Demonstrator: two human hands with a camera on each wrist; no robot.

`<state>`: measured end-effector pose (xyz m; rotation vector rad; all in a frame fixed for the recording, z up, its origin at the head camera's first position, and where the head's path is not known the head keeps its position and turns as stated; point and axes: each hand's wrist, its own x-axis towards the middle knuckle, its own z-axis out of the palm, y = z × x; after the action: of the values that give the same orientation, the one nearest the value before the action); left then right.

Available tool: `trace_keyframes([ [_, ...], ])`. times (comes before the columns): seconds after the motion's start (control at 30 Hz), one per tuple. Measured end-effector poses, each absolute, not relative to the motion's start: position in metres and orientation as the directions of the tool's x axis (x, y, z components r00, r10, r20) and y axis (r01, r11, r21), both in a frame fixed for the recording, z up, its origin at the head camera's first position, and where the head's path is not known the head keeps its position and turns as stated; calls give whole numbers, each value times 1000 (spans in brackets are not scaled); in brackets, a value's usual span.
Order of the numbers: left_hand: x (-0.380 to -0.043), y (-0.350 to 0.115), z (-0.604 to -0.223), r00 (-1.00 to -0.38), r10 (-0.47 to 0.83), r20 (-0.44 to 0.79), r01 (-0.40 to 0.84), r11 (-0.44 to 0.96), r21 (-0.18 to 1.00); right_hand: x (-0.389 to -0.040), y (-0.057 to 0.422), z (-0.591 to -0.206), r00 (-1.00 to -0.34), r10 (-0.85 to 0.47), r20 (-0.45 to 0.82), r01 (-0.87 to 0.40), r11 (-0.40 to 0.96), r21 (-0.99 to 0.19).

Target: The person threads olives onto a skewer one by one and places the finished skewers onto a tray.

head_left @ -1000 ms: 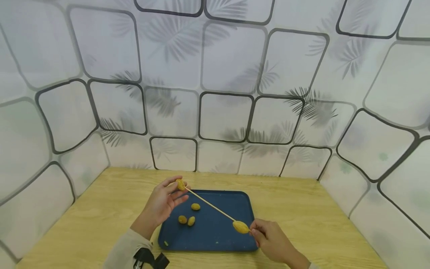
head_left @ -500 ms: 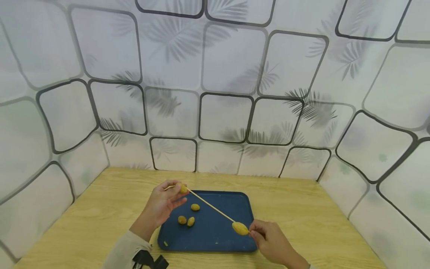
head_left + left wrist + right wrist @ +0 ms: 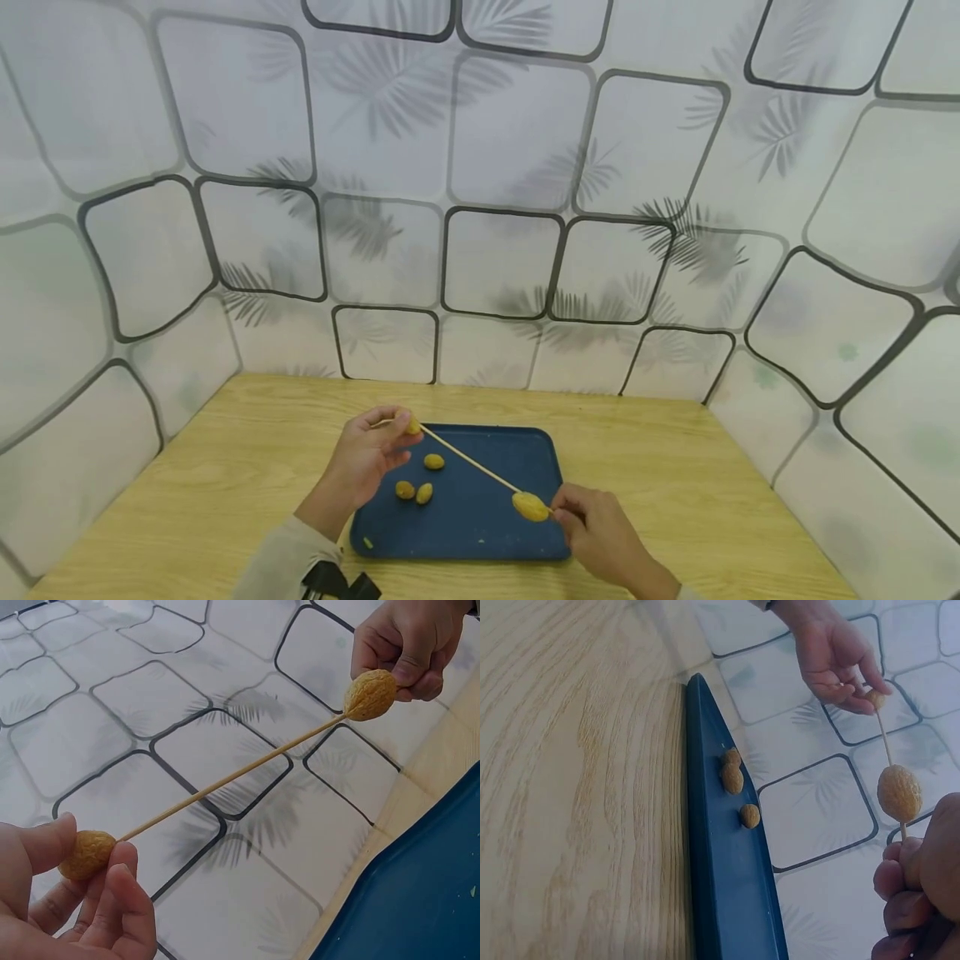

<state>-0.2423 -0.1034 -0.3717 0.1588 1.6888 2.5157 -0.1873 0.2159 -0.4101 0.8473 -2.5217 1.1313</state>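
A thin wooden skewer (image 3: 468,458) slants between the two hands above the tray. My left hand (image 3: 82,900) pinches a yellow, wrinkled oval piece (image 3: 88,855) between thumb and fingers, at the skewer's far end. Nearer my right hand (image 3: 603,533), a second wrinkled yellow piece (image 3: 899,793) is threaded on the skewer. My right thumb and curled fingers grip the skewer's short end just below that piece. Under the hands lies a dark blue tray (image 3: 510,533) with loose yellow oval pieces (image 3: 434,461) on its left half.
The tray rests on a light wood-grain table (image 3: 660,458). A small greenish scrap (image 3: 367,542) lies in its near left corner. Pale patterned walls (image 3: 495,258) rise at the back and both sides. A black strap mount (image 3: 337,581) sits on the left wrist.
The piece in my left hand has shifted slightly right and down, towards the right hand. A thin tip now shows left of it. The right hand has drifted slightly left.
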Motion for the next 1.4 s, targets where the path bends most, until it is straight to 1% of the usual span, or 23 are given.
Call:
trace_keyframes([
  [0.1, -242, -102, -372, -986, 166, 22, -42, -372, 927, -188, 214, -412, -802, -401, 442, -597, 527, -605],
  [0.37, -240, -101, -367, -960, 276, 44, -60, -358, 932, -189, 211, -411, -795, -403, 455, -607, 526, -595],
  [0.5, -240, -98, -367, -939, 339, 56, -70, -348, 935, -192, 208, -411, -767, -399, 502, -640, 531, -555],
  [0.67, -240, -94, -368, -921, 385, 58, -84, -342, 936, -195, 202, -410, -712, -406, 572, -696, 517, -499],
  [0.73, -239, -92, -369, -917, 396, 52, -94, -340, 936, -196, 200, -410, -705, -407, 580, -703, 511, -495],
  [0.8, -239, -90, -370, -911, 409, 49, -99, -332, 938, -197, 198, -410, -712, -404, 574, -697, 512, -503],
  [0.97, -238, -87, -372, -908, 417, 38, -110, -325, 939, -200, 193, -408, -734, -405, 546, -676, 515, -527],
  [1.4, -236, -81, -372, -922, 388, -6, -139, -315, 939, -200, 180, -401, -705, -414, 576, -706, 487, -513],
])
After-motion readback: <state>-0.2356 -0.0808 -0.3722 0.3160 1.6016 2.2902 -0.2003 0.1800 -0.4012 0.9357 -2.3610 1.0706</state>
